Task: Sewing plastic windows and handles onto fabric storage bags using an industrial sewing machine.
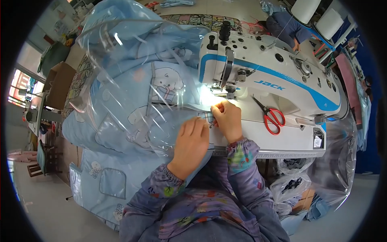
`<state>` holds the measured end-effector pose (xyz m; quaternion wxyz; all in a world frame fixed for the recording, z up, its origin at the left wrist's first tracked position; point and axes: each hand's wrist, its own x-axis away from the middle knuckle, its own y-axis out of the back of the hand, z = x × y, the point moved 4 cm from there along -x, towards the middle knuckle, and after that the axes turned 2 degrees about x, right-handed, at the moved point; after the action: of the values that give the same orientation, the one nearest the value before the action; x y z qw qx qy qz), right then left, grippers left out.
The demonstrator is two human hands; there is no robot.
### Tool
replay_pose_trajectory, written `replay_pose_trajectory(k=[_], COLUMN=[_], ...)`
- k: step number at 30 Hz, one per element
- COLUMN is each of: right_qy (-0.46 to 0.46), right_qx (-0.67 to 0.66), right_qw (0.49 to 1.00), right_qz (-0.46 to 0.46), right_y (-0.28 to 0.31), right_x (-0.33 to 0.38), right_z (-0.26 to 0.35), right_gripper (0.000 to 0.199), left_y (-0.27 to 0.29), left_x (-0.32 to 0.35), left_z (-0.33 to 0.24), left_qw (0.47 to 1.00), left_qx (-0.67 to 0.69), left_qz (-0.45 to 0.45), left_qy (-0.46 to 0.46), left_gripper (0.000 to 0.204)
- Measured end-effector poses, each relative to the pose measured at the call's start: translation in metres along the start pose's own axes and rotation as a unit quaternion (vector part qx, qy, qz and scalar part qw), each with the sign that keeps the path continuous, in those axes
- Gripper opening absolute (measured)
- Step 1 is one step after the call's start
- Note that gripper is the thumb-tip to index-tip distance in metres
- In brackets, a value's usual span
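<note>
Over the left end of the white bed (254, 144) spreads blue cloth (109, 133) beneath clear film (113, 36). The left hand (192, 139) lies over it, grip unclear; the right hand (229, 120) pinches the edge near the presser foot (231, 92). Scissors (265, 109) lie right, the machine arm (278, 74) beyond.

Fabric (121, 86): pale blue, printed with white cartoon dogs (167, 82) outlined in dark grey; its trimming strip (189, 107) grey. Plastic sheet (92, 40): colourless and transparent, with white glints. Sewing machine (278, 72): white, crossed by a bright blue band. Scissors (266, 110): red handles, dark blades. Sleeves (243, 158): muted purple, with multicoloured patches of green, orange and pink. Thread cones (305, 10): plain white. Cover (193, 19) behind the machine: many-coloured blocks with dark outlines. Box (60, 84): brown. Hanging cloth (346, 75): pink. Wall (371, 113) at right: deep blue.
</note>
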<state>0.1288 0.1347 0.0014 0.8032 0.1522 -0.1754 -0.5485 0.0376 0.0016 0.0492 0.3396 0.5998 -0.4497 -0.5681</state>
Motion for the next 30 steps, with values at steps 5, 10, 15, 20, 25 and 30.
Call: replay_pose_trajectory(k=[5, 10, 15, 20, 25, 30], right_qy=[0.02, 0.02, 0.31, 0.295, 0.284, 0.363], right_qx=[-0.005, 0.007, 0.253, 0.252, 0.299, 0.233], right_qw=[1.0, 1.0, 0.915, 0.921, 0.91, 0.901], right_qz=[-0.001, -0.007, -0.057, -0.028, -0.027, -0.037], right_y=[0.001, 0.011, 0.01, 0.012, 0.009, 0.02], right_x=[0.0, 0.004, 0.012, -0.002, -0.006, 0.005], right_z=[-0.004, -0.006, 0.015, 0.001, 0.003, -0.006], right_gripper=[0.019, 0.012, 0.027, 0.031, 0.03, 0.027], left_y=[-0.012, -0.014, -0.019, -0.016, -0.021, -0.02], left_x=[0.0, -0.005, -0.008, -0.013, -0.027, -0.041], left_z=[-0.015, -0.009, -0.005, -0.003, 0.006, 0.029], left_qw=[0.996, 0.999, 1.0, 1.0, 0.998, 0.985], left_qx=[0.072, 0.027, -0.01, 0.007, 0.027, 0.156], left_qz=[0.035, 0.018, 0.013, 0.008, 0.042, 0.033], left_qy=[0.028, 0.019, 0.005, 0.008, 0.041, 0.068], left_gripper=[0.04, 0.041, 0.033, 0.03, 0.026, 0.038])
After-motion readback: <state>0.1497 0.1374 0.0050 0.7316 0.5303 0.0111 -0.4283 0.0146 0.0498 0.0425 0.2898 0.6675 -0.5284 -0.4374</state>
